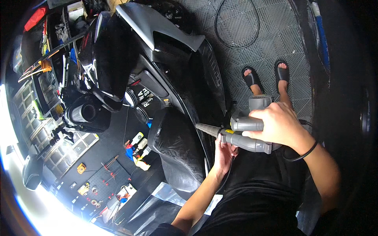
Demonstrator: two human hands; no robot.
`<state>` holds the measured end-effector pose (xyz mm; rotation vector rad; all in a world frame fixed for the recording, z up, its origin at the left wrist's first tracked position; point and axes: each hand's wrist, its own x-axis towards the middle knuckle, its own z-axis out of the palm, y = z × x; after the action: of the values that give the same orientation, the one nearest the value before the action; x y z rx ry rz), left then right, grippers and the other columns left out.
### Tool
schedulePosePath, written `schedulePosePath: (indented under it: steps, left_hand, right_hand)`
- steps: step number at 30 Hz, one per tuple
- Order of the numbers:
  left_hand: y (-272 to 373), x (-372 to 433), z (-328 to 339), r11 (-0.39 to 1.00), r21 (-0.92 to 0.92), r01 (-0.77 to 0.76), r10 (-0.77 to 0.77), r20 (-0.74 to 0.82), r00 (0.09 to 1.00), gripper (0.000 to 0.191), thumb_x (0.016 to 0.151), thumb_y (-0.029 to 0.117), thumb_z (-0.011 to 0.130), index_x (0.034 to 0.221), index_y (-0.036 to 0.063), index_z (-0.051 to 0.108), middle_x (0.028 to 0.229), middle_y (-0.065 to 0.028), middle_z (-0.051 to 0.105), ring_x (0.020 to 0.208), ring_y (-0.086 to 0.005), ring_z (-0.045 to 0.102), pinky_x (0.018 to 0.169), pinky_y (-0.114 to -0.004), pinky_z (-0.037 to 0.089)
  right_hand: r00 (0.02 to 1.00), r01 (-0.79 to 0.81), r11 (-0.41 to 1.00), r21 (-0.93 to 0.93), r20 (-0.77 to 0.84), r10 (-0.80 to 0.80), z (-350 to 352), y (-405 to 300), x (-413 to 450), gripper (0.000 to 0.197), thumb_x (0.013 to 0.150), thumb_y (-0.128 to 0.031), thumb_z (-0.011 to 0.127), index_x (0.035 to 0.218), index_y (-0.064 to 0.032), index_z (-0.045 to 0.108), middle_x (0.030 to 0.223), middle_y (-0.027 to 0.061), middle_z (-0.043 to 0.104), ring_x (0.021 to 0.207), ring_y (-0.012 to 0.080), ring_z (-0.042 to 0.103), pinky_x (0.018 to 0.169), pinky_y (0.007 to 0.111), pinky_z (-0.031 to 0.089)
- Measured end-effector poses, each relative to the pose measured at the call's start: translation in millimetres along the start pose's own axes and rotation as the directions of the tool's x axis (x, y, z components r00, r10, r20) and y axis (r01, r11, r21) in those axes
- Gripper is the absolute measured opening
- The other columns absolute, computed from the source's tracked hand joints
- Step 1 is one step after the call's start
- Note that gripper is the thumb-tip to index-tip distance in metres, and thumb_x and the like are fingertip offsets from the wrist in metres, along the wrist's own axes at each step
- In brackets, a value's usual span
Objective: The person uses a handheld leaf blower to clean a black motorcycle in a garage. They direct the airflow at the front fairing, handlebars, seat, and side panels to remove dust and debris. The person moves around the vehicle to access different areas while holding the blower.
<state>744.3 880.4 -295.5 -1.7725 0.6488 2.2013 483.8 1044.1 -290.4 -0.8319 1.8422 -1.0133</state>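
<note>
My right hand (pixel 277 124) grips the handle of a grey handheld blower (pixel 248 143) with a long tapered nozzle (pixel 206 129). From below, my left hand (pixel 225 153) holds it where the nozzle meets the body; some of those fingers are hidden. The nozzle tip points left, at the side of a black and silver motor scooter (pixel 195 79), close to the edge of its black seat (pixel 180 144). Whether the tip touches the bodywork, I cannot tell. A thin black cable (pixel 226 177) runs down past my left wrist.
A looped black hose or cable (pixel 216 25) lies on the grey tiled floor (pixel 274 32) beyond my feet. Left of the scooter are a wall pegboard (pixel 102 180) with tools, several bottles (pixel 140 144) and a mirror (pixel 32 172). Plastic sheeting (pixel 169 193) sits behind the seat.
</note>
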Motion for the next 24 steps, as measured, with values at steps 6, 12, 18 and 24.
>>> schedulePosePath:
  steps: [6,12,18,24]
  left_hand:
    - [44,12,2,0.995,-0.069,-0.071,0.063,-0.103,0.993,0.049,0.100,0.060,0.047,0.100,0.0117,0.058,0.077,0.0007,0.059,0.058,-0.0080,0.045,0.053,-0.023,0.036]
    - [84,22,-6,0.992,-0.058,-0.110,0.097,-0.197,0.976,0.049,0.096,0.059,0.053,0.099,0.0101,0.059,0.077,0.0018,0.059,0.058,-0.0075,0.046,0.053,-0.022,0.037]
    - [113,25,-11,0.992,-0.014,-0.124,0.116,-0.269,0.956,0.049,0.095,0.059,0.052,0.094,0.0105,0.059,0.075,0.0016,0.059,0.057,-0.0073,0.046,0.051,-0.022,0.036]
    - [142,40,-34,0.992,-0.047,-0.121,0.109,-0.211,0.971,0.049,0.093,0.060,0.053,0.092,0.0117,0.060,0.075,0.0023,0.059,0.058,-0.0071,0.047,0.049,-0.022,0.034]
  right_hand:
    - [0.997,-0.004,1.000,0.025,-0.071,0.006,17,-9,30,0.041,0.078,-0.043,0.079,0.095,-0.0066,0.074,0.074,0.0176,0.071,0.070,0.0366,0.072,0.072,0.046,0.059]
    - [0.993,-0.069,0.995,0.074,-0.095,0.076,33,-28,56,0.043,0.078,-0.044,0.080,0.096,-0.0061,0.074,0.074,0.0176,0.071,0.070,0.0368,0.072,0.071,0.045,0.059]
    - [0.987,-0.081,0.989,0.120,-0.130,0.096,49,-39,82,0.042,0.078,-0.043,0.080,0.096,-0.0060,0.074,0.075,0.0169,0.072,0.072,0.0364,0.073,0.071,0.045,0.059]
    - [0.982,-0.110,0.985,0.130,-0.136,0.128,64,-51,107,0.042,0.079,-0.043,0.080,0.095,-0.0048,0.074,0.077,0.0173,0.072,0.074,0.0372,0.073,0.073,0.045,0.059]
